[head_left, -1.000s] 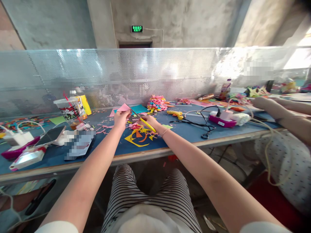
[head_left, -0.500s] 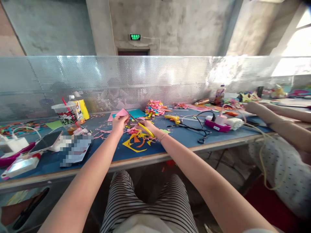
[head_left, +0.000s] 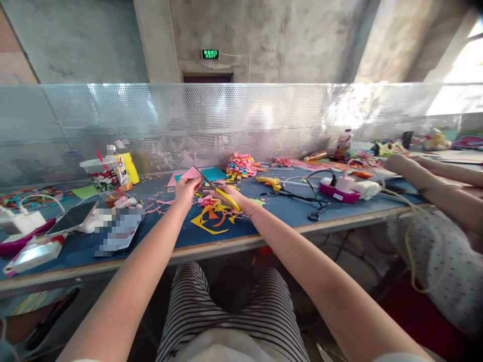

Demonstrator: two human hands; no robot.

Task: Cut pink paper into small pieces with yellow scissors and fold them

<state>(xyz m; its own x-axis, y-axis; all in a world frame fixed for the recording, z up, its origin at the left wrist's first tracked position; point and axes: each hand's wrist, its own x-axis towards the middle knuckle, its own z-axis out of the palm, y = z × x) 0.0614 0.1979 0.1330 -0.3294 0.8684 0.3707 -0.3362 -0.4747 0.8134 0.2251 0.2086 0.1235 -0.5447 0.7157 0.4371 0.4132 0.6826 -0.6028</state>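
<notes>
My left hand (head_left: 187,191) pinches a piece of pink paper (head_left: 191,173) above the blue tabletop. In my right hand (head_left: 226,193) is a pair of scissors with yellow handles (head_left: 229,200). Their dark blades point up and to the left, right against the edge of the pink paper. Beneath my hands lie curved yellow paper scraps (head_left: 209,231) and bits of pink and orange. Just beyond, a blue-green sheet (head_left: 214,174) rests flat beside a bunched pink, yellow and blue paper ball (head_left: 240,166).
A yellow glue gun (head_left: 268,182) lies right of my hands, near black cables and a purple power strip (head_left: 339,193). Left are a plastic cup with a red straw (head_left: 103,176) and a phone (head_left: 123,234). A perforated metal screen (head_left: 211,120) stands behind; another person's arms (head_left: 433,181) reach in at right.
The scissor blades look a little more closed along the pink paper, and my hands have barely moved. The whole view has shifted slightly.
</notes>
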